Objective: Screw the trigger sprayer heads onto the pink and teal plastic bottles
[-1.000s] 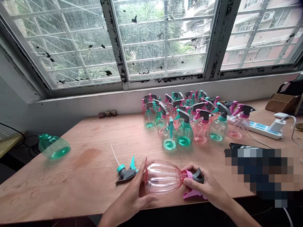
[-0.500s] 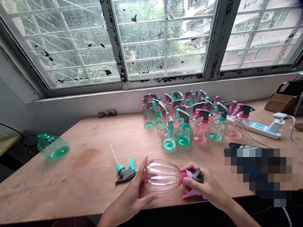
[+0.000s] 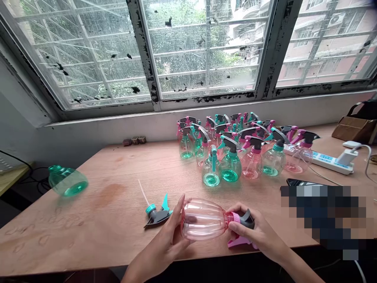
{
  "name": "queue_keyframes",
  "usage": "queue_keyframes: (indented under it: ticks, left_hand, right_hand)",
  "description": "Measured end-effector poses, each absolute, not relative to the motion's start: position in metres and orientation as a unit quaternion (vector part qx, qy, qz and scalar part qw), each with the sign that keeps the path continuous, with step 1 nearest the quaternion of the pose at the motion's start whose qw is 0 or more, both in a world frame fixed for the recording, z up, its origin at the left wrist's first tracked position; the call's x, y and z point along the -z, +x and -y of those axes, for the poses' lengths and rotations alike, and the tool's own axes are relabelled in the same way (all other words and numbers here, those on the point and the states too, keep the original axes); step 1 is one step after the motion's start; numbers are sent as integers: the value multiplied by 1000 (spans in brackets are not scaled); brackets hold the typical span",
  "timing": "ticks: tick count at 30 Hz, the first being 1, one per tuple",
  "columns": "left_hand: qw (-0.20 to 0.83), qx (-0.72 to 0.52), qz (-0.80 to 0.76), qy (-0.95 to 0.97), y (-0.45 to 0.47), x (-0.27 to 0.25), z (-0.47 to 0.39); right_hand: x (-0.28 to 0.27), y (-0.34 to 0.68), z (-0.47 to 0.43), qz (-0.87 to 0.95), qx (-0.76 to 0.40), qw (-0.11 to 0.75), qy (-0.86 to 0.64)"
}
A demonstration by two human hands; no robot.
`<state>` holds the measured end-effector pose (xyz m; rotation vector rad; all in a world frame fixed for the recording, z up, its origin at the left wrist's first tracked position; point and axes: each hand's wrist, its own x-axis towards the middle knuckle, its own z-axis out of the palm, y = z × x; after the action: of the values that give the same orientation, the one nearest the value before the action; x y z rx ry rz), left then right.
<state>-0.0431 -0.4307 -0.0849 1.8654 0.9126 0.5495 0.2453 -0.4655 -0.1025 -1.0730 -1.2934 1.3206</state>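
Note:
A clear pink spray bottle lies sideways above the table's front edge, its base to the left. My left hand cups that base, fingers behind it and thumb low at the near side. At the neck, the fingers and thumb of my right hand close around the pink collar of the grey-and-pink spray head. The pink trigger hangs below the hand. Just left of my left hand, a loose grey-and-teal spray head with a thin white tube rests on the table.
A green bottle without a head lies at the table's left edge. Several assembled spray bottles stand at the back. To the right are a power strip, a phone, a blurred dark patch and a brown bag. Small blocks sit by the wall.
My left thumb has drawn in closer to the bottle's base. The bottle and my right hand stay nearly in place; the whole view has shifted slightly.

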Motion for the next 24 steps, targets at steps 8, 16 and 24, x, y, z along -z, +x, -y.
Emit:
queue_keyframes:
  ticks: [8,16,24]
  left_hand:
    - [479,-219,-376,762,-43,82,429]
    - [451,-224,-368,782,-44,84,431]
    - [475,-212,-383,763,-43,80,430]
  right_hand:
    - [104,243,464,525,-538,495,-436]
    - [102,242,465,511,-542,501,-440]
    - [102,242,465,518,-537,499,-441]
